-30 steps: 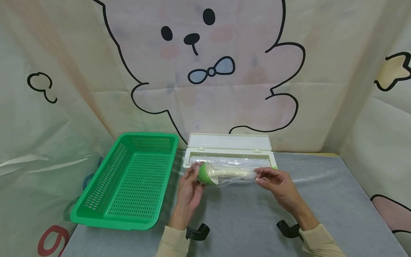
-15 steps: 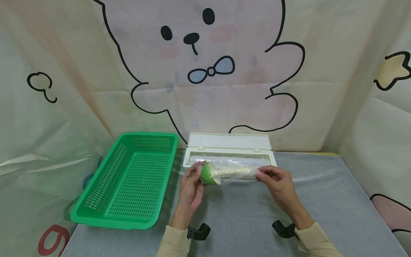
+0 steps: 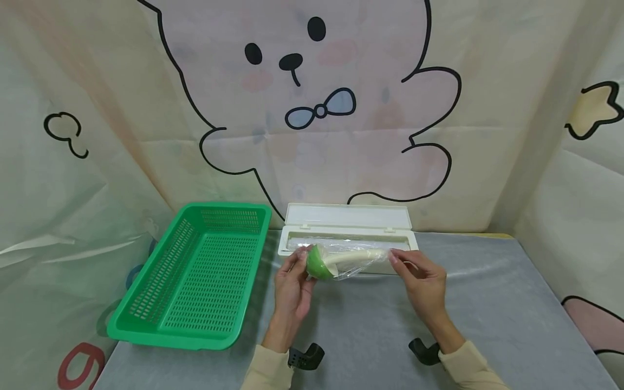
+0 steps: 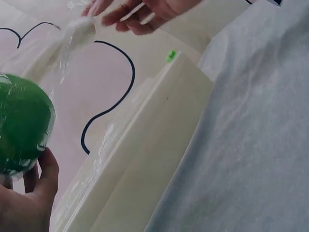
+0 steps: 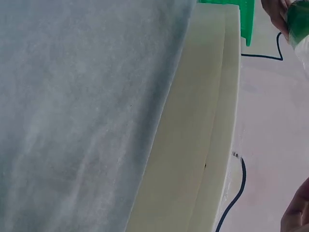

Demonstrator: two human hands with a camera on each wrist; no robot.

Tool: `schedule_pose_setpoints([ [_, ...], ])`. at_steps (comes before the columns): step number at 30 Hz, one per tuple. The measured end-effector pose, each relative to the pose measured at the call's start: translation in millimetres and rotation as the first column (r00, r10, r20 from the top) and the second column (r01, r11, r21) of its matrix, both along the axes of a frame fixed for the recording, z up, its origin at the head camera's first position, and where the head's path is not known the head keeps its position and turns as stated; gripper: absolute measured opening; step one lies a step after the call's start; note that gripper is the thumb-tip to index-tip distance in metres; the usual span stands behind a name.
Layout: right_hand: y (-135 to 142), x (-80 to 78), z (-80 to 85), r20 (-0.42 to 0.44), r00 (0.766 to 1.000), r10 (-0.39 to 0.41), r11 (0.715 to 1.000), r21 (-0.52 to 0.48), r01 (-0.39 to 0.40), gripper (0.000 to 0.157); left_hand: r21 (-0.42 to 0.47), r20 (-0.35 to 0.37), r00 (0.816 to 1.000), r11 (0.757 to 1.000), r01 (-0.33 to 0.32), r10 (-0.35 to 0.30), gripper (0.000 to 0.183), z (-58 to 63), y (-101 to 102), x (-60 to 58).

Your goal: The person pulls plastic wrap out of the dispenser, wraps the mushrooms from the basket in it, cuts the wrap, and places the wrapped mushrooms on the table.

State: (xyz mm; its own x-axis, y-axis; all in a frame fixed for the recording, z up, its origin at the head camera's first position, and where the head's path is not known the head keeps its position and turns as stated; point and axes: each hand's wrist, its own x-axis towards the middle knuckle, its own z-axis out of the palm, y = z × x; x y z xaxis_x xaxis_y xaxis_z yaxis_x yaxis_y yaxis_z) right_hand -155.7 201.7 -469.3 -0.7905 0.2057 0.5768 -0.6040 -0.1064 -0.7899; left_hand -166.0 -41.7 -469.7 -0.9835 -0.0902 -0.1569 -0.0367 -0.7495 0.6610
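Between the two hands is a thing with a round green end and a long cream stem (image 3: 358, 256), wrapped in clear plastic film. Its exact kind cannot be told. The left hand (image 3: 292, 287) holds the green end (image 3: 318, 264), with fingers curled against it in the left wrist view. At the stem's far tip, the right hand (image 3: 423, 279) pinches the film between thumb and finger. Behind them lies a white cling film box (image 3: 348, 215), lid raised, with a clear roll inside. The right wrist view shows only part of the right hand (image 5: 297, 208).
A green perforated basket (image 3: 113, 325) stands to the left on the grey-covered table (image 3: 487, 303). A backdrop (image 3: 380, 162) with a cartoon bear hangs close behind the box. Black wrist bands (image 3: 306, 357) sit on both forearms.
The right hand has shifted slightly left and turned, its fingers drawing in the film at the stem's tip. The wrapped thing has moved a little to the right in the left hand.
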Motion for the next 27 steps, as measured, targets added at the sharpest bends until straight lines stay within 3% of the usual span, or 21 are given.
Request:
schedule_pose_setpoints([
  [3, 0.6, 0.0, -1.3, -0.112, 0.989, 0.097, 0.995, 0.015, -0.096, 0.026, 0.024, 0.033, 0.999, 0.999, -0.038, 0.037, 0.017, 2.6, 0.3, 0.0],
  [6, 5.9, -0.5, 0.8, -0.134, 0.968, 0.211, 0.977, 0.002, -0.213, 0.026, 0.021, 0.034, 0.999, 0.999, -0.035, 0.034, 0.017, 4.1, -1.1, 0.0],
  [10, 17.8, -2.5, 9.2, 0.015, 0.933, 0.361, 0.925, -0.136, -0.355, 0.032, 0.006, 0.008, 1.000, 1.000, 0.002, -0.002, 0.014, 4.4, -4.5, -0.1],
  [13, 24.8, -6.8, 16.9, 0.198, 0.893, 0.405, 0.907, -0.212, -0.364, 0.035, -0.010, -0.012, 0.999, 0.999, 0.032, -0.032, 0.012, 3.8, -6.9, -0.4],
  [16, 27.8, -11.5, 19.1, 0.296, 0.844, 0.447, 0.894, -0.164, -0.416, 0.037, -0.020, -0.024, 0.998, 0.999, 0.051, -0.051, 0.010, 3.5, -7.8, 0.0],
  [19, 26.1, -11.5, 16.6, 0.310, 0.816, 0.487, 0.865, -0.044, -0.499, 0.039, -0.020, -0.019, 0.999, 0.999, 0.051, -0.051, 0.010, 3.6, -7.0, 0.1],
  [22, 20.8, -9.2, 12.4, 0.309, 0.827, 0.470, 0.854, 0.078, -0.514, 0.037, -0.018, 0.005, 1.000, 0.999, 0.030, -0.030, 0.012, 3.4, -5.1, -0.3],
  [27, 11.4, -7.4, 5.9, 0.281, 0.891, 0.356, 0.897, 0.164, -0.410, 0.032, 0.000, 0.060, 0.998, 1.000, 0.000, 0.000, 0.017, 3.3, -1.5, -1.4],
])
